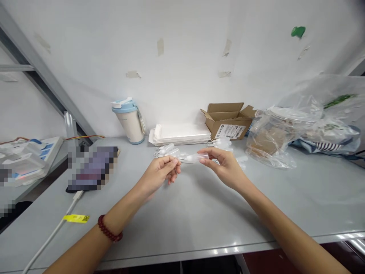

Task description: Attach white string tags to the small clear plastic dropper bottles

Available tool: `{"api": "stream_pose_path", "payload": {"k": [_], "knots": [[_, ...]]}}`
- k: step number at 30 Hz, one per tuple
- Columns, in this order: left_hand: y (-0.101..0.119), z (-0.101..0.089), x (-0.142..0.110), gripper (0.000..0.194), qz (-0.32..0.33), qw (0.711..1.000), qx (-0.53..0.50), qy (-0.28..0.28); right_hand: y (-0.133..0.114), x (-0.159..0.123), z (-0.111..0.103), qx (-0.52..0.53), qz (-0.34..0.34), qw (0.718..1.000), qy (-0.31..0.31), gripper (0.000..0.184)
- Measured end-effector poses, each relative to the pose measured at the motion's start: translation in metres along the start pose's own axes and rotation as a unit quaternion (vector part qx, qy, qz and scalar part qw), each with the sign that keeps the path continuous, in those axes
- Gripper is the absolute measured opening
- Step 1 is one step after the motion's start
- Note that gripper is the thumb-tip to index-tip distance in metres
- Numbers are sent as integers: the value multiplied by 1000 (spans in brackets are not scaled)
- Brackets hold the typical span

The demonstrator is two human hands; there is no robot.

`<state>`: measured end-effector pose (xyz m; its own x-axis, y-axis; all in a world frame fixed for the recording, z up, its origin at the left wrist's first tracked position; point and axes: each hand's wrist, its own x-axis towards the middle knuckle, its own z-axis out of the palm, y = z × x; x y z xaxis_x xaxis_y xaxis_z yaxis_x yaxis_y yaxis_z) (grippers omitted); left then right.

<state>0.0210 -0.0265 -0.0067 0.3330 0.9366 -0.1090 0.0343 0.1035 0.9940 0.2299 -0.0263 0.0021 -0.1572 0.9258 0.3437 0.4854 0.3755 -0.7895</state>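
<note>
Over the middle of the grey table (182, 213), both my hands meet on a small clear plastic tube (196, 157). My right hand (222, 165) pinches its right end between thumb and fingers. My left hand (161, 173), with a red bead bracelet on the wrist, is closed in a pinch at the tube's left end, on a small clear piece I cannot make out well. Several more clear tubes (168, 150) lie in a loose pile just behind my hands.
A pale cup with a blue lid (129, 121) stands at the back, beside a stack of white flat packets (181, 134) and an open cardboard box (228, 120). Clear plastic bags (302, 121) fill the right. A phone (92, 167) with a white cable lies at left.
</note>
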Motion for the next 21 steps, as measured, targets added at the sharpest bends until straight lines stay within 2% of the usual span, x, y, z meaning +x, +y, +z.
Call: {"api": "stream_pose_path", "payload": {"k": [5,16,21], "knots": [[1,1,-2,24,10,1000,-6,3,0,-1,3,6,-25,1000,-13,17],[-1,-2,-4,25,1,999,-36,-26,-3,-3,0,8,-12,1000,-9,17],[-1,-2,-4,25,-2,999,-34,-22,-4,-3,-2,14,-9,1000,-13,17]]}}
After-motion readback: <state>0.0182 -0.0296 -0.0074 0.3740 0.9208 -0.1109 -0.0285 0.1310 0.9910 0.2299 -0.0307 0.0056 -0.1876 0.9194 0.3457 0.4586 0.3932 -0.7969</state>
